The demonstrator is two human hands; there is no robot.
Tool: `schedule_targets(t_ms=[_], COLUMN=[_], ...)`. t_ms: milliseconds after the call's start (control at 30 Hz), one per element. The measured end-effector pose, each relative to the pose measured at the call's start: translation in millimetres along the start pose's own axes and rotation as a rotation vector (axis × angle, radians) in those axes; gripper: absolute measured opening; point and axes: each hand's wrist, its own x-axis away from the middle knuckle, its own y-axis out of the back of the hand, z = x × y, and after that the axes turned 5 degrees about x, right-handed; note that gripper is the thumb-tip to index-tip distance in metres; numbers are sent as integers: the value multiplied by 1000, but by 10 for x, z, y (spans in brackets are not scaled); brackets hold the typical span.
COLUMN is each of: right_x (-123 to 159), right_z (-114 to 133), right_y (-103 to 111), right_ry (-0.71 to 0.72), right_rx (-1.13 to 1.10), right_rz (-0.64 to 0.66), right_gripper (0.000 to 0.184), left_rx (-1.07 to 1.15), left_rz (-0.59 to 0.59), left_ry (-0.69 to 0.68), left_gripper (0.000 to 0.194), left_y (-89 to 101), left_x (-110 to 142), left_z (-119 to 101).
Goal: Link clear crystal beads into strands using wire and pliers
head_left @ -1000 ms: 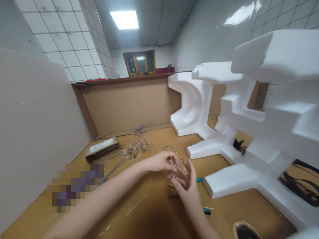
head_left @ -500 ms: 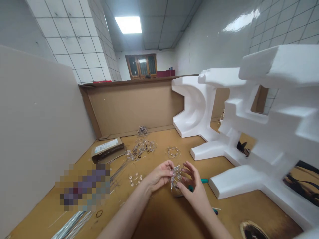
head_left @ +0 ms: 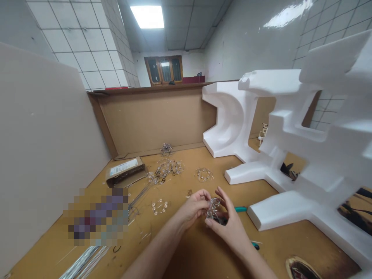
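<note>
Between my hands is a small tangle of bent silvery wire (head_left: 214, 205) with loops, held just above the tabletop. My left hand (head_left: 197, 205) pinches its left side between thumb and fingertips. My right hand (head_left: 228, 215) curls around its right side, the thumb low in front and the fingers behind. Partly hidden behind the right hand lies a tool with teal handles (head_left: 240, 209); a second teal end (head_left: 255, 245) shows beside my right wrist. A ring of bent wire pieces (head_left: 204, 174) lies beyond my hands, and a smaller ring of wire loops (head_left: 159, 207) lies to the left.
White foam packing (head_left: 279, 209) stands along the right side. Left of centre are a heap of wire pieces (head_left: 167, 170), a small cardboard box (head_left: 125, 172) and a bundle of straight wires (head_left: 84, 263). A hole (head_left: 300, 269) opens at lower right. Cardboard (head_left: 151, 120) walls the back.
Both hands and the wire tangle have shifted slightly right in view, and the tangle is turned a little. My right fingers sit closer around it. The camera view has tilted slightly down.
</note>
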Motion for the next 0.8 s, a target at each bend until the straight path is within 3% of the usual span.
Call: schedule_targets(t_ms=[200,267,400,500,567,800], right_x=[-48,-62,-49,-18,-7,-39], right_z=[70,66,-3,-59,-81,-64], right_y=[73,87,69,49,52,139], right_ry=[30,32,17,81,114,201], right_rx=[68,69,66,234,361,311], right_rz=[-20,-21,20,51,45,58], right_gripper=[32,25,40,68,76,47], left_rx=[93,129,158,155,169,290], left_rz=[0,-20,-77,-108,-114,-93], left_ry=[48,84,77,59,66,72], left_gripper=[23,25,25,23,23,20], left_y=[25,31,45,59,64,71], left_x=[-5,-14,-36,-47,-53,-69], left_z=[-30,-29,-8,15,29,-2])
